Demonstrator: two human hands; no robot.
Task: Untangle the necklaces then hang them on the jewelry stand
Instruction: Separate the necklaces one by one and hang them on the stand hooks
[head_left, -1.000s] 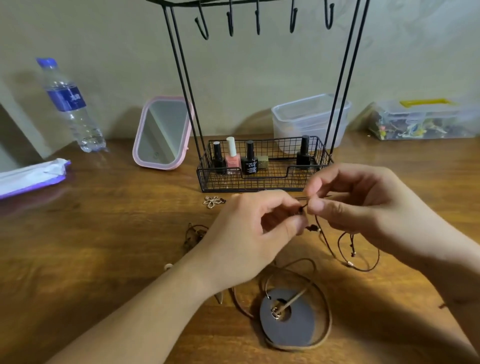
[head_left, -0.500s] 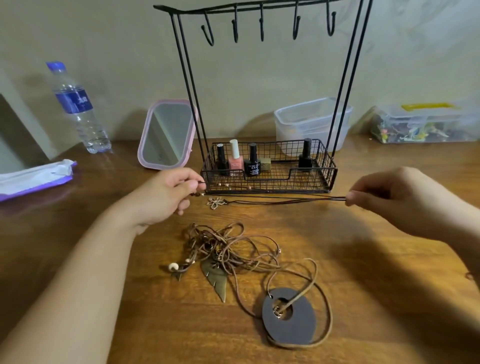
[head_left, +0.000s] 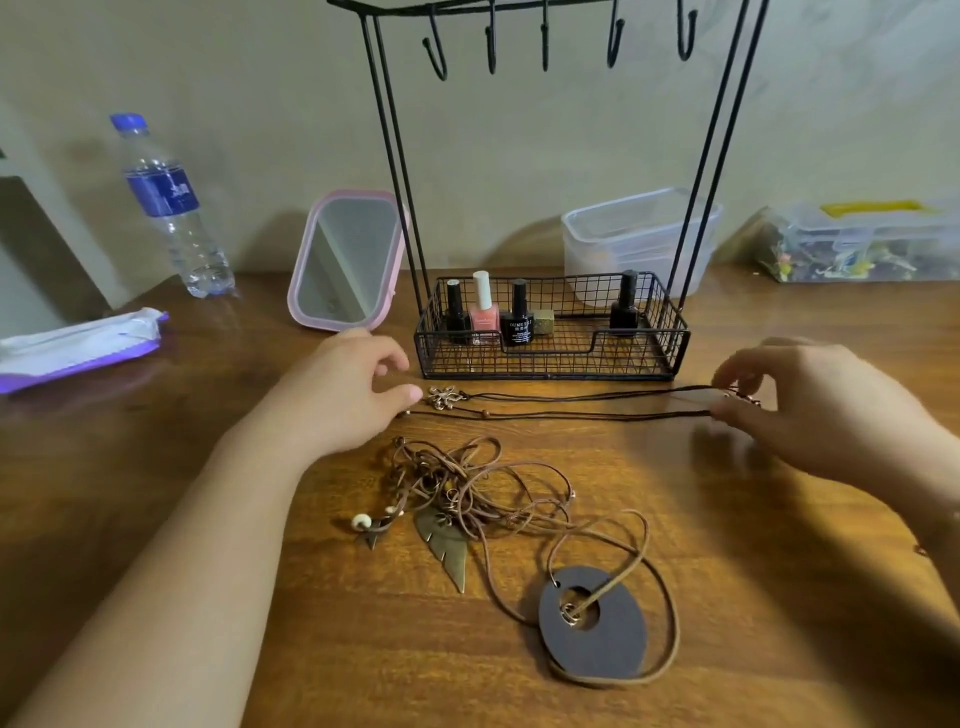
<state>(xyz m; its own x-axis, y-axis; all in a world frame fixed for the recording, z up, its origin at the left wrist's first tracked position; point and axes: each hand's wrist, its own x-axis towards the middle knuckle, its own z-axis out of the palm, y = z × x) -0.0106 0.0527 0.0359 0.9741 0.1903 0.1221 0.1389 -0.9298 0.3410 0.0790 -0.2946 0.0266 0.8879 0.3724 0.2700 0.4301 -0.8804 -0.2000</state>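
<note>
A thin dark cord necklace (head_left: 571, 405) with a small flower pendant (head_left: 445, 397) lies stretched in two strands across the wooden table, in front of the black wire jewelry stand (head_left: 550, 370). My right hand (head_left: 815, 410) pinches its right end between thumb and fingers. My left hand (head_left: 337, 395) rests by the left end, fingers loosely curled, thumb tip just short of the pendant, nothing between its fingers. Nearer me lies a tangle of brown cords (head_left: 467, 483) with a leaf pendant (head_left: 447, 551) and a dark oval disc pendant (head_left: 597, 639). The stand's hooks (head_left: 491, 49) hang bare.
Several nail polish bottles (head_left: 483, 312) stand in the stand's basket. A pink-framed mirror (head_left: 348, 260), a water bottle (head_left: 166, 208) and a wipes pack (head_left: 78, 343) are at the left. A clear tub (head_left: 639, 234) and a lidded box (head_left: 857, 239) sit by the wall.
My hands moved apart from the centre, drawing the dark cord out of the tangle and straight. It now lies on the table, and my left hand no longer pinches its end.
</note>
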